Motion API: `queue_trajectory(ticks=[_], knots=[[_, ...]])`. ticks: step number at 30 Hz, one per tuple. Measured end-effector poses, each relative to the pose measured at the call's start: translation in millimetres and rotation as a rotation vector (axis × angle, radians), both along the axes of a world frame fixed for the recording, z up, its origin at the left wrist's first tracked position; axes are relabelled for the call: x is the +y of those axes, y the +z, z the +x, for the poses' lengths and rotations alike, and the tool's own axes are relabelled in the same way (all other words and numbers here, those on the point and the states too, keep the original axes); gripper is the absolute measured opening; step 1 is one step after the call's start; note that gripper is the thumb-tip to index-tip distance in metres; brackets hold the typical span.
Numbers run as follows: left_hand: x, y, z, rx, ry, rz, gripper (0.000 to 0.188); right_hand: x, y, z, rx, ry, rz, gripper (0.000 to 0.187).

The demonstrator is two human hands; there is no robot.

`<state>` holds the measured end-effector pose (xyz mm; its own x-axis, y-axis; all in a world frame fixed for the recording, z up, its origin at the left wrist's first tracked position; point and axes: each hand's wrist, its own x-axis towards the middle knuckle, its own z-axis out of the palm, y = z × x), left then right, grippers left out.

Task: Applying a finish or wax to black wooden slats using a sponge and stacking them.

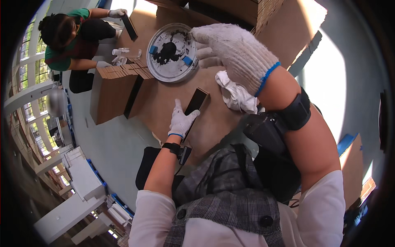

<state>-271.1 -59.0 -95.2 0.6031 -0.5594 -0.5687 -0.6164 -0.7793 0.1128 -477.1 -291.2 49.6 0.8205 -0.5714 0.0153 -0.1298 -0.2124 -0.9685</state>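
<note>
My left hand, in a white knit glove with a blue cuff, is on a narrow black board with a brown edge. Its thumb reaches across to the board's right side and the index finger points away on the left; the other fingers are partly hidden. My right hand, gloved alike, is raised by the rim of a round white lid or pail top, its fingers apart and nothing visible in them. Black matter is smeared on that white surface, beside a blue block and another blue block.
A crumpled white cloth lies beneath my right wrist on the brown cardboard surface. Stacked boards stand on the left, near clear bottles. A gloved co-worker holds another dark board at the far left.
</note>
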Motion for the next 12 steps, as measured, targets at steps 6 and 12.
queue_trajectory(ticks=[6,12], knots=[[35.2,-31.4,-13.6,-0.135,-0.171,-0.064,0.103,23.0,6.9,8.3,0.012,-0.105,0.070,0.043],[30.4,-30.4,-11.0,-0.140,-0.155,0.009,0.100,27.3,1.7,19.3,0.240,0.018,-0.127,0.032]])
